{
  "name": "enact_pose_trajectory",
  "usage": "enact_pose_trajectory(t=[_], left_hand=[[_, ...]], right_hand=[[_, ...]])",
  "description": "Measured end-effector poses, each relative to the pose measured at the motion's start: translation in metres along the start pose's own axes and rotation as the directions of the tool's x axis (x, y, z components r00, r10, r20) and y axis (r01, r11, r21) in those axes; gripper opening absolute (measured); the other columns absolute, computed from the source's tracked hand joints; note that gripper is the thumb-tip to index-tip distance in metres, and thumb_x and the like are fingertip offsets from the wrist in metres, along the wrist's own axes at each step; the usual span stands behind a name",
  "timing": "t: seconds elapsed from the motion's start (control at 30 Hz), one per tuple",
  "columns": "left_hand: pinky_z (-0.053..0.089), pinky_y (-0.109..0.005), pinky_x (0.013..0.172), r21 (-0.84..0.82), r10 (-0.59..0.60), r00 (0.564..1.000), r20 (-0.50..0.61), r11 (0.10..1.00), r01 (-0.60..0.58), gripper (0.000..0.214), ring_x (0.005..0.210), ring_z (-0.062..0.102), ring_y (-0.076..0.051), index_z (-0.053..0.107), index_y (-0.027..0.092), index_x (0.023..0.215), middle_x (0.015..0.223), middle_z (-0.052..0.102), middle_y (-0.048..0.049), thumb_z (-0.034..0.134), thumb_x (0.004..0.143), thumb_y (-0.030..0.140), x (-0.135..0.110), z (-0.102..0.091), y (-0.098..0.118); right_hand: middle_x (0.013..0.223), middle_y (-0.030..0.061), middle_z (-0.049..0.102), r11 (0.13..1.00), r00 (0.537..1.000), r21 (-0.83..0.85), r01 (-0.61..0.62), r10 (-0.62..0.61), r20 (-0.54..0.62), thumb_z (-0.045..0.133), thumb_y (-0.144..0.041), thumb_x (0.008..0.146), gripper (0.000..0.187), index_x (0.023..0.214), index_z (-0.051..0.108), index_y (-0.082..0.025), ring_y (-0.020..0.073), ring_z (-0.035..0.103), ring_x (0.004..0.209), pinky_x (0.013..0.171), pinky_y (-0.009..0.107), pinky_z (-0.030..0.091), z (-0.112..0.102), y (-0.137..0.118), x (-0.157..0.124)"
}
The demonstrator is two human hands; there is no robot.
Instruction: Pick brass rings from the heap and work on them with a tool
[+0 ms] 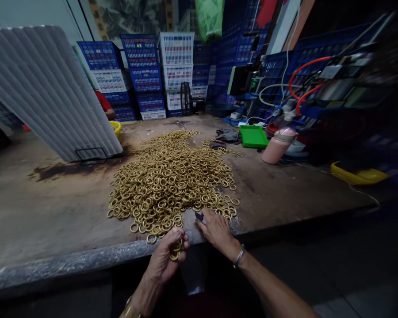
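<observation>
A broad heap of brass-coloured rings (172,176) covers the middle of the worktable, with loose ones along its near edge. My left hand (167,254) is closed around several of these rings, just in front of the table edge. At the near right side of the heap, my right hand (215,227) is low over the table, its thumb and fingers closed on a small dark flat tool (199,216). That tool points left towards the rings. Its kind does not show, because the fingers cover most of it.
A tall grey corrugated panel (53,92) leans at the left on a wire stand (91,154). To the right are a green tray (253,136), a pink bottle (277,146) and a yellow scoop-shaped tray (358,174). Crates (147,79) are stacked behind. Another person's red sleeve (103,101) shows beyond the panel.
</observation>
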State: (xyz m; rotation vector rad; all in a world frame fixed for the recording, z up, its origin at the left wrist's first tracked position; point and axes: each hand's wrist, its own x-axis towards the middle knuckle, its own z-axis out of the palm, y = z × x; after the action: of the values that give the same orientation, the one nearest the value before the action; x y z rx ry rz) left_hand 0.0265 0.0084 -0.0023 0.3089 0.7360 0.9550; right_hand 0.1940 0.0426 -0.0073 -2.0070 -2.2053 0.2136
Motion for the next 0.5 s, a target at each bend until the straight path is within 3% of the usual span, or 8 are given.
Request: enact_pose_trajectory(t=[0.17, 0.3, 0.4, 0.5], left_hand=[[0.024, -0.012, 0.038, 0.040, 0.022, 0.999, -0.032, 0.999, -0.021, 0.026, 0.053, 0.046, -0.005, 0.052, 0.013, 0.074, 0.065, 0.049, 0.0020, 0.071, 0.063, 0.026, 0.000, 0.004, 0.000], [0.019, -0.013, 0.035, 0.196, 0.094, 0.994, -0.061, 0.977, -0.080, 0.030, 0.040, 0.032, -0.002, 0.047, 0.015, 0.070, 0.053, 0.036, 0.0084, 0.068, 0.065, 0.036, 0.003, 0.005, -0.005], [0.020, -0.014, 0.035, 0.391, 0.197, 0.977, -0.079, 0.908, -0.151, 0.030, 0.039, 0.031, -0.003, 0.047, 0.017, 0.075, 0.051, 0.036, 0.0088, 0.062, 0.070, 0.043, 0.005, 0.004, -0.009], [0.024, -0.015, 0.035, 0.559, 0.277, 0.957, -0.089, 0.809, -0.182, 0.030, 0.039, 0.033, -0.005, 0.049, 0.019, 0.087, 0.049, 0.038, 0.0087, 0.056, 0.074, 0.045, 0.006, 0.003, -0.010]], right_hand=[[0.095, 0.0039, 0.061, 1.000, 1.000, 0.026, 0.006, -0.005, -0.014, 0.044, -0.034, 0.084, 0.019, 0.096, 0.049, -0.021, 0.0180, 0.058, 0.083, 0.064, 0.027, 0.032, 0.000, -0.001, 0.002], [0.096, 0.0050, 0.060, 0.998, 0.999, 0.054, 0.024, -0.022, -0.031, 0.047, -0.034, 0.082, 0.019, 0.094, 0.049, -0.020, 0.0185, 0.056, 0.086, 0.065, 0.026, 0.032, 0.005, -0.001, 0.004], [0.092, 0.0060, 0.060, 0.993, 0.999, 0.110, 0.046, -0.043, -0.027, 0.047, -0.029, 0.080, 0.018, 0.095, 0.050, -0.019, 0.0178, 0.056, 0.083, 0.064, 0.025, 0.032, 0.008, -0.001, 0.005], [0.079, 0.0040, 0.061, 0.953, 0.997, 0.293, 0.079, -0.076, -0.021, 0.045, -0.024, 0.080, 0.013, 0.088, 0.053, -0.018, 0.0147, 0.055, 0.071, 0.062, 0.024, 0.032, 0.006, -0.004, 0.008]])
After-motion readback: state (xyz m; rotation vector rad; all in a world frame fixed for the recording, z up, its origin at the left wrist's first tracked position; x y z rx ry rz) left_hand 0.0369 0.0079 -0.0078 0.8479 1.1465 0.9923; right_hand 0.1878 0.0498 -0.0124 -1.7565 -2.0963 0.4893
